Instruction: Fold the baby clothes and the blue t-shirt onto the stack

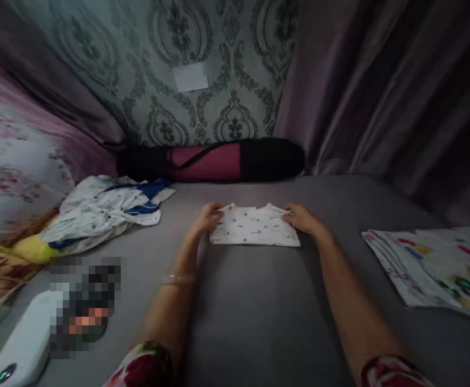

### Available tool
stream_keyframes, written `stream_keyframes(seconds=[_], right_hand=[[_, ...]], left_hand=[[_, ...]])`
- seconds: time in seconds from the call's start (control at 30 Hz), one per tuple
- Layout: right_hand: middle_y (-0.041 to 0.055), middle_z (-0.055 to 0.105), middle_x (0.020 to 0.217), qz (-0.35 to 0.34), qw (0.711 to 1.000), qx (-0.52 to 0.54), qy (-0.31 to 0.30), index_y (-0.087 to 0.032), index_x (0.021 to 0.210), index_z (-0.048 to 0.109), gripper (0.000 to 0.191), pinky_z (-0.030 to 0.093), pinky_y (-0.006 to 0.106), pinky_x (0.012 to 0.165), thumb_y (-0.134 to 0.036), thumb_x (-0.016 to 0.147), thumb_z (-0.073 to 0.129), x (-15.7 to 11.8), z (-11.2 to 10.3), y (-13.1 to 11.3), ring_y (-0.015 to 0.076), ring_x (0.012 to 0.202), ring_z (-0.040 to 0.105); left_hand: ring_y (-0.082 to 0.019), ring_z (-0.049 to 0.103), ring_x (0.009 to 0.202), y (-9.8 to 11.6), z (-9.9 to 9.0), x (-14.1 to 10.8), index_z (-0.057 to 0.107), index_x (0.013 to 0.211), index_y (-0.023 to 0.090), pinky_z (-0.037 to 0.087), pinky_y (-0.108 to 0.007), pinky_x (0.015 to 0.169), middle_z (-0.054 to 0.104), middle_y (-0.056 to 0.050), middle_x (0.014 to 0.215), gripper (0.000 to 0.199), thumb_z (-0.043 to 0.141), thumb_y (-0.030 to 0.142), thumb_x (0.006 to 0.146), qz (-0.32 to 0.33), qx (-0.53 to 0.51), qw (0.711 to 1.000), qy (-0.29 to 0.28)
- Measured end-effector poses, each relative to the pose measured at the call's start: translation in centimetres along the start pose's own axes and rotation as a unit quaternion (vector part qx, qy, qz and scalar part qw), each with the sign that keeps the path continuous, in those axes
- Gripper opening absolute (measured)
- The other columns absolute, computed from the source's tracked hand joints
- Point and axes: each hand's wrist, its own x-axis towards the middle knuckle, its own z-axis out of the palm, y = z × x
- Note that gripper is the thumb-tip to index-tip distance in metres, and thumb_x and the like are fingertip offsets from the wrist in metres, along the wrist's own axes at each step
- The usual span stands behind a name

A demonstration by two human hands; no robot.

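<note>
A small white shirt (255,227) with a tiny scattered print lies folded into a wide, low shape on the grey sheet, its neckline on the far side. My left hand (209,217) pinches its upper left corner between thumb and fingers. At the opposite upper corner, my right hand (301,219) grips the cloth in the same way. The shirt's lower edge rests straight along the sheet. A clear bangle circles my left wrist.
Crumpled white and blue clothes (109,207) lie at the left, beside a floral pillow (13,161). Folded printed cloths (440,263) are stacked at the right. A black and pink bag (211,161) lies along the wall. A white device (25,338) and a blurred-out object are at the front left.
</note>
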Motion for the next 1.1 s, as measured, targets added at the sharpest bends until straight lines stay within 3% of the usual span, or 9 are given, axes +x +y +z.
stream_keyframes(seconds=[0.13, 0.37, 0.47, 0.63, 0.7, 0.8, 0.97, 1.03, 1.1], right_hand=[[0.0069, 0.069, 0.092, -0.063, 0.995, 0.081, -0.019, -0.014, 0.100, 0.065, 0.026, 0.045, 0.026, 0.070, -0.026, 0.077, 0.059, -1.1, -2.8, -0.5, 0.0194, 0.083, 0.062], [0.0047, 0.070, 0.092, -0.096, 0.970, 0.211, -0.079, -0.017, 0.096, 0.067, 0.041, 0.047, 0.031, 0.075, -0.051, 0.073, 0.067, -5.3, -8.1, -2.1, 0.0202, 0.083, 0.062], [0.0045, 0.069, 0.089, -0.086, 0.971, 0.220, -0.030, -0.018, 0.092, 0.067, 0.040, 0.047, 0.032, 0.074, -0.052, 0.071, 0.068, -5.8, -8.5, -2.6, 0.0192, 0.079, 0.061], [0.0041, 0.067, 0.086, -0.098, 0.965, 0.232, 0.077, -0.018, 0.091, 0.066, 0.037, 0.045, 0.031, 0.070, -0.050, 0.072, 0.066, -5.1, -8.1, -2.8, 0.0185, 0.076, 0.059], [0.0034, 0.066, 0.084, -0.102, 0.966, 0.220, 0.086, -0.018, 0.092, 0.066, 0.037, 0.044, 0.031, 0.070, -0.049, 0.071, 0.065, -4.9, -8.0, -2.4, 0.0179, 0.075, 0.058], [0.0023, 0.066, 0.079, -0.093, 0.979, 0.180, -0.001, -0.018, 0.086, 0.068, 0.036, 0.044, 0.031, 0.070, -0.047, 0.066, 0.068, -4.7, -7.6, -1.5, 0.0176, 0.073, 0.058], [0.0010, 0.070, 0.081, -0.073, 0.960, 0.082, -0.259, -0.020, 0.084, 0.073, 0.031, 0.045, 0.028, 0.071, -0.042, 0.061, 0.070, -4.3, -6.5, -0.7, 0.0187, 0.077, 0.061], [0.0022, 0.071, 0.086, -0.066, 0.949, 0.074, -0.300, -0.021, 0.089, 0.074, 0.037, 0.046, 0.028, 0.074, -0.045, 0.061, 0.071, -4.3, -6.4, -0.8, 0.0205, 0.082, 0.063], [0.0041, 0.072, 0.095, -0.064, 0.950, 0.074, -0.298, -0.021, 0.097, 0.074, 0.044, 0.046, 0.029, 0.081, -0.050, 0.064, 0.071, -4.3, -6.5, -0.8, 0.0228, 0.091, 0.063]], left_hand=[[-0.018, 0.057, 0.082, 1.3, -2.9, -1.1, 0.066, 0.090, 0.015, 0.044, -0.028, 0.075, 0.065, -0.003, 0.084, 0.029, 0.055, 0.037, 0.074, 0.062, -0.041, 0.997, -0.024], [-0.016, 0.061, 0.084, 4.0, -6.8, -3.8, 0.066, 0.102, 0.016, 0.047, -0.029, 0.079, 0.069, -0.005, 0.094, 0.035, 0.066, 0.036, 0.073, 0.045, -0.207, 0.973, -0.086], [-0.015, 0.061, 0.081, 4.4, -6.7, -3.8, 0.068, 0.101, 0.014, 0.047, -0.028, 0.077, 0.070, -0.006, 0.092, 0.034, 0.066, 0.035, 0.074, 0.051, -0.225, 0.971, -0.056], [-0.013, 0.058, 0.074, 4.8, -5.2, -3.0, 0.069, 0.096, 0.014, 0.046, -0.026, 0.071, 0.068, -0.003, 0.085, 0.029, 0.063, 0.034, 0.076, 0.091, -0.178, 0.978, 0.063], [-0.013, 0.058, 0.074, 4.7, -5.1, -2.9, 0.069, 0.098, 0.014, 0.045, -0.025, 0.070, 0.069, -0.003, 0.086, 0.029, 0.061, 0.034, 0.078, 0.118, -0.147, 0.979, 0.076], [-0.013, 0.058, 0.074, 4.3, -5.6, -3.1, 0.070, 0.094, 0.016, 0.045, -0.024, 0.069, 0.069, -0.002, 0.083, 0.025, 0.060, 0.033, 0.078, 0.133, -0.061, 0.989, -0.005], [-0.016, 0.063, 0.083, 3.4, -5.8, -3.5, 0.072, 0.094, 0.020, 0.046, -0.023, 0.075, 0.072, -0.001, 0.087, 0.024, 0.060, 0.027, 0.075, 0.114, 0.039, 0.952, -0.281], [-0.017, 0.064, 0.088, 3.4, -5.7, -3.7, 0.072, 0.095, 0.020, 0.046, -0.024, 0.077, 0.073, -0.001, 0.093, 0.024, 0.061, 0.028, 0.074, 0.098, 0.053, 0.937, -0.332], [-0.017, 0.064, 0.090, 3.4, -5.8, -3.8, 0.071, 0.098, 0.021, 0.046, -0.024, 0.078, 0.073, -0.002, 0.099, 0.027, 0.062, 0.033, 0.075, 0.083, 0.073, 0.937, -0.331]])
